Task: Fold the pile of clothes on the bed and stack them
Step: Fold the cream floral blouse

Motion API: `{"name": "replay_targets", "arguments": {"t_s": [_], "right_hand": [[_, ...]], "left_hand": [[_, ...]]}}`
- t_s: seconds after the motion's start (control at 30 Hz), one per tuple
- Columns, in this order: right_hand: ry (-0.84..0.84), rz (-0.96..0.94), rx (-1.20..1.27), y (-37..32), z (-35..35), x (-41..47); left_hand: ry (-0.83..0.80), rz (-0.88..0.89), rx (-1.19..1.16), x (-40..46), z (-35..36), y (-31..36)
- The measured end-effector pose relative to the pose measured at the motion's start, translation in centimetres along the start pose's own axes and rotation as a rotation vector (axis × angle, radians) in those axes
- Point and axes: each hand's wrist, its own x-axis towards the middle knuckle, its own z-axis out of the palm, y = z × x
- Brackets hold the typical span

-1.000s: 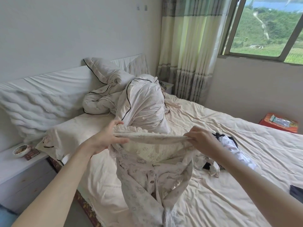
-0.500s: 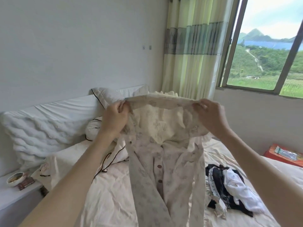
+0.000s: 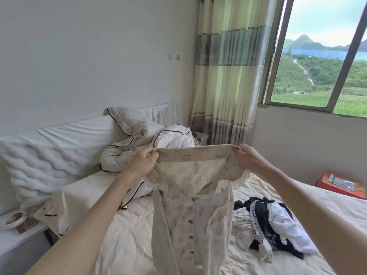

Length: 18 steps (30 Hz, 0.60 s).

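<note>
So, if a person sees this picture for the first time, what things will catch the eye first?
First the cream buttoned garment, held up in the middle of the view, with the left hand and the right hand each pinching a top corner. Next the dark and white pile of clothes lying on the bed to the right. Then the window at upper right, showing green hills.

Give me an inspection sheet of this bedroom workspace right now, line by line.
Surface: bed, cream sheet, wrinkled.
Job's things: buttoned top held up by its upper edge; unfolded pile on the sheet at right.
Clutter: bunched duvet by the headboard; orange box; bowl on the nightstand.
Grippers: left hand and right hand each pinch a top corner.
Cables: nothing seen.
Surroundings: curtain, window.
</note>
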Motion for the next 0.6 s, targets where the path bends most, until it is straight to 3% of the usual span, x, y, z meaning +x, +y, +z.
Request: {"name": "replay_targets", "arguments": {"t_s": [0.1, 0.3, 0.47, 0.53, 0.6], "right_hand": [[-0.091, 0.025, 0.053, 0.4, 0.5, -0.6], [-0.036, -0.084, 0.014, 0.7, 1.0, -0.8], [-0.027, -0.089, 0.232, 1.8, 1.3, -0.7], [-0.022, -0.063, 0.338, 2.2, 1.4, -0.7], [-0.023, -0.012, 0.425, 2.7, 1.5, -0.4]], "left_hand": [[-0.065, 0.047, 0.034, 0.0, 0.0, -1.6], [-0.139, 0.057, -0.08, -0.8, -0.5, -2.5], [-0.186, 0.065, -0.236, -2.7, -0.4, -1.0], [-0.297, 0.024, -0.305, -3.4, -0.9, -0.3], [-0.515, -0.063, -0.458, -3.8, -1.6, 0.0]]}}
